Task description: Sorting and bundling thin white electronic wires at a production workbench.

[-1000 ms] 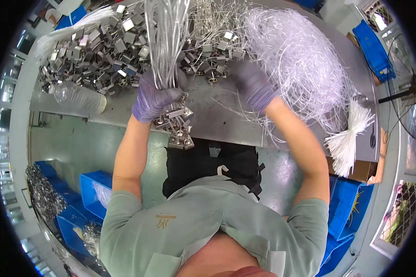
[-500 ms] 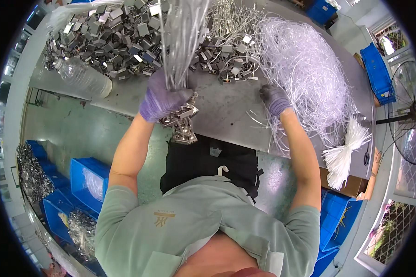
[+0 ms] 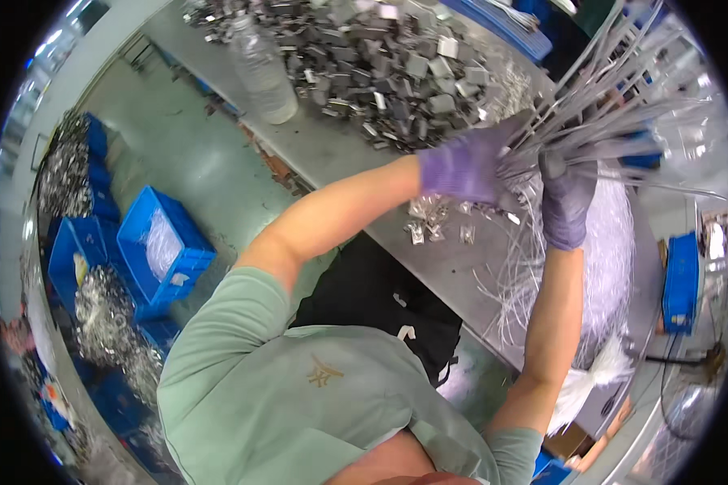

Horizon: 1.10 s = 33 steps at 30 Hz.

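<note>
My left hand (image 3: 465, 168), in a purple glove, is closed round a bundle of clear plastic strands (image 3: 607, 109) that fan out to the upper right. Small shiny metal pieces (image 3: 427, 217) hang or lie just below that hand; whether they are joined to the strands cannot be told. My right hand (image 3: 570, 198), gloved too, is closed on the same bundle beside the left, its dark thumb pointing up. Motion blurs the strands and hides part of the fingers. Behind my right wrist spreads a tangled heap of clear strands (image 3: 611, 267).
A large pile of small grey metal blocks (image 3: 380, 65) covers the back of the metal table (image 3: 437, 279). A clear plastic bottle (image 3: 263, 77) stands at its left. Blue bins (image 3: 170, 246) sit on the floor at left. A tied white bundle (image 3: 594, 380) hangs at the right edge.
My left hand has swung right with the bundle of strands, now beside my right hand. My right hand has lifted off the table and taken hold of it. The view has turned right.
</note>
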Motion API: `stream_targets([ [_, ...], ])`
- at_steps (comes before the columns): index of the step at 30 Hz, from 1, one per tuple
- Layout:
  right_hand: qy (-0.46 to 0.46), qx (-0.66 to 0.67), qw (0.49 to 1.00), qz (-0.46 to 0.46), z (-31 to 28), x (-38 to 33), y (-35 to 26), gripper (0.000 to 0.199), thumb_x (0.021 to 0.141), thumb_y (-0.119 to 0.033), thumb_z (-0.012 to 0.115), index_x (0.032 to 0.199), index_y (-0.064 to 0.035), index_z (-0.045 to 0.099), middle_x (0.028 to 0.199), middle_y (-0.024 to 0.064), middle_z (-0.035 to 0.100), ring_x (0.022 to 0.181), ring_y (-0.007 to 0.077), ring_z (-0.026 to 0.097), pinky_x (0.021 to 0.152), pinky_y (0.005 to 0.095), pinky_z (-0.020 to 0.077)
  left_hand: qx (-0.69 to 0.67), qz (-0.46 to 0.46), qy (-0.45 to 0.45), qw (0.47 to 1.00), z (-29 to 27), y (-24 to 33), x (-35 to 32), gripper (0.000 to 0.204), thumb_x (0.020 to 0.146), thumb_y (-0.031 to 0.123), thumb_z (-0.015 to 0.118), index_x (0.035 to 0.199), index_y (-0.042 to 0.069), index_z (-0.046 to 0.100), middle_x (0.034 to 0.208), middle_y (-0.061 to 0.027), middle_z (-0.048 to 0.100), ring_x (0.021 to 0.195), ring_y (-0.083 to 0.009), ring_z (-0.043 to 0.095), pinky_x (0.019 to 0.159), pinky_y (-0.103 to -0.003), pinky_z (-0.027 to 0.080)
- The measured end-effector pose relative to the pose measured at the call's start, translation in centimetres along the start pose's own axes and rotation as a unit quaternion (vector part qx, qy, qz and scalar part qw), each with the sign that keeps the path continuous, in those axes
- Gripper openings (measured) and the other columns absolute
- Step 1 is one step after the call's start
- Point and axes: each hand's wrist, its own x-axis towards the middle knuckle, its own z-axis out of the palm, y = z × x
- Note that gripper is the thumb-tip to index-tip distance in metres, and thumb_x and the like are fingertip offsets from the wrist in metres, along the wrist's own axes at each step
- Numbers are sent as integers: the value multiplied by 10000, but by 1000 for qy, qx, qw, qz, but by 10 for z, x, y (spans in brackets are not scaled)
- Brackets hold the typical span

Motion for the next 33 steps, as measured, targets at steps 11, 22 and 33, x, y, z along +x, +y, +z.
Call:
stream_targets([
  [11,10,-19,998,-59,34,24,-45,529,706,-227,803,1105,46,589,992,98,650,858,164,613,787,287,496,13,171,29,985,-17,-12,50,806,678,295,790,1306,0,379,1180,-111,596,1109,-233,542,1030,-330,377],
  [22,140,60,984,-96,28,16,-85,482,740,-145,733,1151,14,538,934,57,644,790,142,602,694,269,486,-170,70,141,973,-7,16,44,426,682,283,747,966,4,597,853,-142,659,787,-209,651,709,-329,532],
  [33,-19,31,999,-9,-10,34,-87,423,796,-230,721,1105,17,571,978,54,637,848,116,583,744,258,476,-107,220,13,970,-36,51,71,418,727,248,769,1030,17,596,919,-117,664,859,-200,625,781,-312,505],
])
